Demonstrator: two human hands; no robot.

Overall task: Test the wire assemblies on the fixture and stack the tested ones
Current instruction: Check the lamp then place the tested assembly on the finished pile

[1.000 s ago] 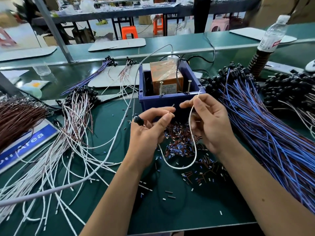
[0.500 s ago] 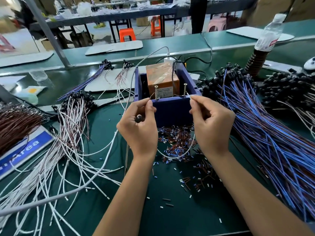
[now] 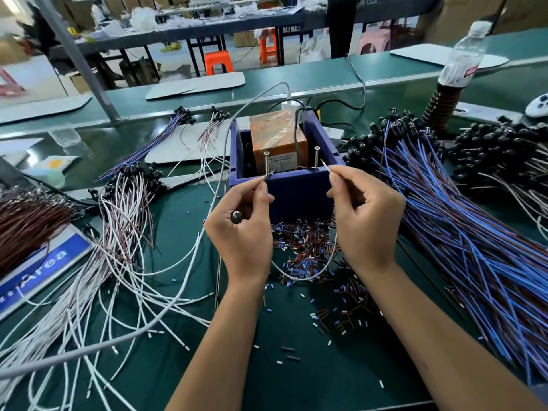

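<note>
Both hands held one thin white wire assembly (image 3: 308,277) before the dark-blue plastic fixture box (image 3: 296,191) on the green counter (image 3: 326,375). The left hand (image 3: 241,229) pinched one bare end against the left upright brass screw (image 3: 266,163), a round black component (image 3: 236,217) tucked in its curled fingers; the right hand (image 3: 366,221) pinched the other end just beside the right upright brass screw (image 3: 317,157). The wire's loop sagged between the wrists.

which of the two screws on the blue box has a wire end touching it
The left screw: the left hand holds a wire tip against it. The right screw stands untouched.
</note>
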